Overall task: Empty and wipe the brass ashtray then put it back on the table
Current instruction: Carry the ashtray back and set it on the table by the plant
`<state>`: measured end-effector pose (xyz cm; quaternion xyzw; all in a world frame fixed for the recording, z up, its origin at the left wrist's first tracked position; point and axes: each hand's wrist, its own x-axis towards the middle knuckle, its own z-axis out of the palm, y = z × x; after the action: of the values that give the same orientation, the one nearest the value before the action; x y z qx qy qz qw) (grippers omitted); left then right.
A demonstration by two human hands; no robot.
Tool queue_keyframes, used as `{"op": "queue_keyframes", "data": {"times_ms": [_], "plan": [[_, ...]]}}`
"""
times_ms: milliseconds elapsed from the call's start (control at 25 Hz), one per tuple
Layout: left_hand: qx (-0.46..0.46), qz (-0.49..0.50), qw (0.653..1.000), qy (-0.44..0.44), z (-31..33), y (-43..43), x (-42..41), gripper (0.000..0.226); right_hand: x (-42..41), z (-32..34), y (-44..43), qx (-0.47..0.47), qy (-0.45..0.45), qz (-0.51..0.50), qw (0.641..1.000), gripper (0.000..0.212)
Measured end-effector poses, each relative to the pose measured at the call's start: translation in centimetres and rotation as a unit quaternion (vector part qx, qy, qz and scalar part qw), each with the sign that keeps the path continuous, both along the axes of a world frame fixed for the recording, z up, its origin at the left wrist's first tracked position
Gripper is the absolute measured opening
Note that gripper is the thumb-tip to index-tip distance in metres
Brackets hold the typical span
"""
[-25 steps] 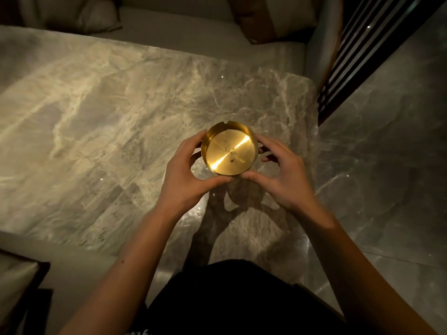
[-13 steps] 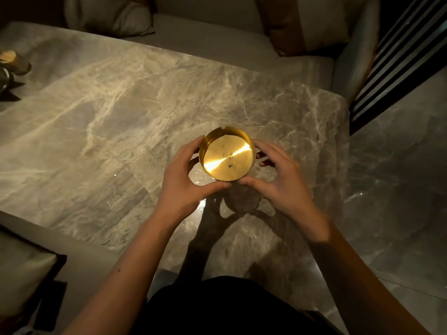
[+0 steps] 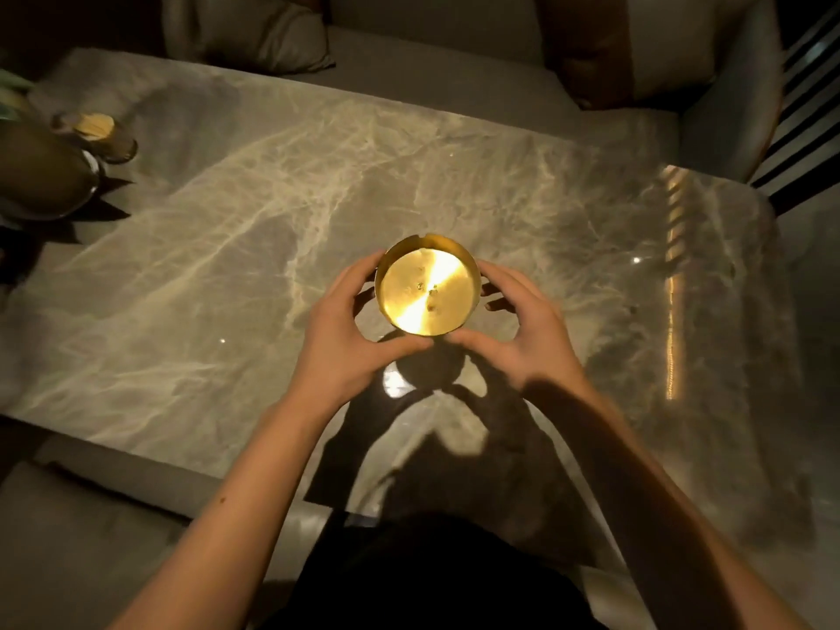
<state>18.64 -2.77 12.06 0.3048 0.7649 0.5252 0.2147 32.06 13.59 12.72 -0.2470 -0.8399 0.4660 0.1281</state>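
The round brass ashtray (image 3: pixel 426 286) is held a little above the marble table (image 3: pixel 227 275), its shadow falling on the stone below it. A few small dark bits lie on its shiny floor. My left hand (image 3: pixel 345 338) cups its left side, thumb under the near rim. My right hand (image 3: pixel 518 329) cups the right side the same way. Both hands grip the rim from opposite sides.
At the table's far left stand a dark rounded vessel (image 3: pixel 41 175) and a small cup-like object (image 3: pixel 97 131). A sofa with cushions (image 3: pixel 254 34) runs along the far edge. A slatted screen (image 3: pixel 809 106) is at the right. Glossy marble floor lies right of the table.
The ashtray has stayed between both hands at about the same height. My view has swung right and back, bringing the vessels at the far left into sight.
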Motion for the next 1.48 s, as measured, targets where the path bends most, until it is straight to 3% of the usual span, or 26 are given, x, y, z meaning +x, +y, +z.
{"op": "queue_keyframes", "data": {"times_ms": [720,1120,1240,1480], "plan": [[-0.046,0.123,0.991,0.027,0.9,-12.1,-8.2,0.096,-12.8,-0.6,-8.8,-0.010,0.025,0.150,0.988,0.075],[-0.058,0.154,0.986,-0.023,-3.5,-28.1,-23.6,0.093,-29.5,-4.3,-24.2,-0.031,-0.004,0.201,0.979,0.079],[-0.050,0.150,0.987,0.003,-5.0,-32.9,-27.6,0.094,-33.9,-5.6,-29.0,-0.025,-0.012,0.207,0.978,0.077],[-0.034,0.229,0.972,-0.033,-8.2,-39.9,-31.5,0.097,-39.8,-8.4,-35.8,-0.015,-0.028,0.257,0.966,0.075]]}}
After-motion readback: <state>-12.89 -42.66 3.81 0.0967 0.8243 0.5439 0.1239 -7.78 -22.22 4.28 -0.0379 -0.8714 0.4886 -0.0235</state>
